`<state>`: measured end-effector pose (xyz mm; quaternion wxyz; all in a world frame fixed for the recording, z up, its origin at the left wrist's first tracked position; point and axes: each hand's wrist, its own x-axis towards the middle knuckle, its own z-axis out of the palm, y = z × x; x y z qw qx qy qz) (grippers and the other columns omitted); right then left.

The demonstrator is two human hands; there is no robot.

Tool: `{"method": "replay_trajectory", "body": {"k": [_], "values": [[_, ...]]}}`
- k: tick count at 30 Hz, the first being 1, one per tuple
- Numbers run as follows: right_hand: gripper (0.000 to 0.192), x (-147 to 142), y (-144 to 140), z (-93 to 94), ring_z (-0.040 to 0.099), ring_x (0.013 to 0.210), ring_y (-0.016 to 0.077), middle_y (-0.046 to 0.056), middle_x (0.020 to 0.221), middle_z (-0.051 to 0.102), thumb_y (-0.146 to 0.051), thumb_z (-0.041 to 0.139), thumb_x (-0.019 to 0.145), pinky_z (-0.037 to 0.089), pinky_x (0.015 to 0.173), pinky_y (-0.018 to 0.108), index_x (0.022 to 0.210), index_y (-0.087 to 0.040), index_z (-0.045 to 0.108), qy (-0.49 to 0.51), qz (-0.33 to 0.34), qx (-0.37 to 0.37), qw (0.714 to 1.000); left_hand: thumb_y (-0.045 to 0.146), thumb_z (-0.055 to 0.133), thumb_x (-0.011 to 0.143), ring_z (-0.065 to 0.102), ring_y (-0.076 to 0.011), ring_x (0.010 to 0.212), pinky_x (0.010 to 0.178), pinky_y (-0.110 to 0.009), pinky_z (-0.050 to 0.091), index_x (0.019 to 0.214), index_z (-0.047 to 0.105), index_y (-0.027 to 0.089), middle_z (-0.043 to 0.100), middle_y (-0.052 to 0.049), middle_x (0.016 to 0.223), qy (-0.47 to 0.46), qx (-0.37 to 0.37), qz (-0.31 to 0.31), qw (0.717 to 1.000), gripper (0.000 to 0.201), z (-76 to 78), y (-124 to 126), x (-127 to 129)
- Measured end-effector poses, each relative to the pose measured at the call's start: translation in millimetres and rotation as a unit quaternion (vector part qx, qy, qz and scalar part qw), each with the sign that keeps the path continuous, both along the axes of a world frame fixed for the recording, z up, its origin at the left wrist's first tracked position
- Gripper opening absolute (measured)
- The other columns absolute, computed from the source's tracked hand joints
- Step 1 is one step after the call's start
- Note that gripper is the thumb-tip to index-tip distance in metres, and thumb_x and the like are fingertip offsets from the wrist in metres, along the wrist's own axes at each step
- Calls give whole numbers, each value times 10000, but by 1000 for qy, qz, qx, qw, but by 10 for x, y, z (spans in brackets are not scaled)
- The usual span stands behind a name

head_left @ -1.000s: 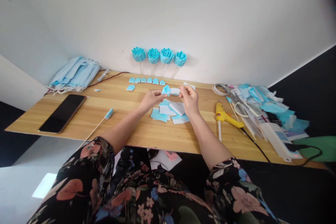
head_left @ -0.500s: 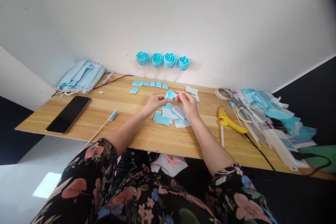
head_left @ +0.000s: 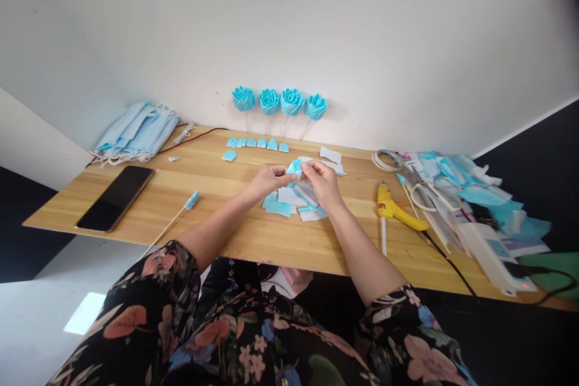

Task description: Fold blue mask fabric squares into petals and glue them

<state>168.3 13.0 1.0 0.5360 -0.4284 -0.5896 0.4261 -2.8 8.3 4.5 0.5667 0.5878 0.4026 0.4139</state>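
Observation:
Between my two hands is a blue piece of mask fabric (head_left: pixel 294 168), partly folded. My left hand (head_left: pixel 270 181) pinches its left side, and my right hand (head_left: pixel 320 180) pinches its right side. Under them lies a loose pile of cut blue and white fabric pieces (head_left: pixel 278 205). Beyond my hands, several small folded blue petals (head_left: pixel 261 143) stand in a row, with a single petal (head_left: pixel 229 156) in front of them. A thin stick with a blue bud (head_left: pixel 192 200) on its tip rests left of my left forearm.
Several blue fabric roses (head_left: pixel 269 102) on sticks lean on the wall. At left are a stack of face masks (head_left: pixel 136 129) and a phone (head_left: pixel 116 198). At right are a yellow glue gun (head_left: pixel 398 211), a tape roll (head_left: pixel 386 161), scissors (head_left: pixel 434 198), fabric scraps (head_left: pixel 479 190) and a power strip (head_left: pixel 491 259).
The white flap at the piece's right side no longer shows, and my right fingers have come closer to my left ones over the fabric. The view has shifted slightly.

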Motion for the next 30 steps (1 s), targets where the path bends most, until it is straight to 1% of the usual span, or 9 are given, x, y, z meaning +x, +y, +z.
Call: {"method": "replay_trajectory", "body": {"k": [5,10,12,15,18,21,24,27,30], "values": [[393,-12,-15,7,505,621,125,-22,601,563,-563,669,796,426,631,262,668,-196,620,-16,-44,13,999,516,789,640,410,-57,550,535,-226,271,695,606,136,518,40,599,-17,-10,-18,1000,425,-2,34,-20],[388,-28,-26,24,496,615,126,-19,605,557,-563,673,783,423,615,264,667,-197,620,1,-67,14,998,473,863,551,429,-57,565,548,-218,305,740,628,143,550,45,623,-46,-51,-63,996,447,76,5,-8],[389,-31,-28,29,495,619,127,-18,611,557,-563,672,781,425,616,265,660,-198,612,4,-71,10,997,455,876,536,433,-57,575,552,-215,307,750,635,144,563,42,638,-47,-59,-71,995,449,105,-11,-7],[387,-33,-33,34,489,623,126,-18,618,554,-559,664,790,424,619,263,657,-200,604,1,-78,9,997,483,854,568,437,-61,579,550,-215,309,770,657,143,565,33,640,-33,-55,-60,996,443,117,-8,-23],[393,-31,-30,28,485,622,124,-18,618,551,-558,670,794,419,618,260,652,-198,600,16,-86,9,996,538,800,626,454,-73,584,573,-226,349,776,668,143,568,20,644,-24,-38,-45,998,442,115,10,-55],[416,-22,-12,-3,486,615,126,-19,613,544,-582,660,806,420,617,264,656,-198,604,18,-82,3,996,560,731,697,469,-82,591,600,-238,377,692,634,141,567,6,639,-23,-12,-27,999,430,115,17,-76],[460,-3,15,-53,508,619,138,-7,623,557,-626,599,841,437,620,278,677,-198,636,-3,-67,-6,998,530,720,711,451,-80,570,587,-239,363,634,595,147,551,8,607,-21,-3,-4,1000,411,99,21,-73],[515,17,32,-85,583,702,172,30,715,634,-665,531,866,490,673,307,765,-193,711,0,-35,-30,999,506,719,704,436,-78,554,569,-237,342,631,582,150,543,10,592,-20,-14,14,1000,389,63,37,-61],[476,31,31,-80,622,864,190,49,931,692,-636,546,874,519,750,315,991,-224,753,17,6,-31,999,494,707,709,413,-74,543,559,-237,328,633,571,151,528,17,587,-11,-13,24,1000,377,22,58,-51]]}}
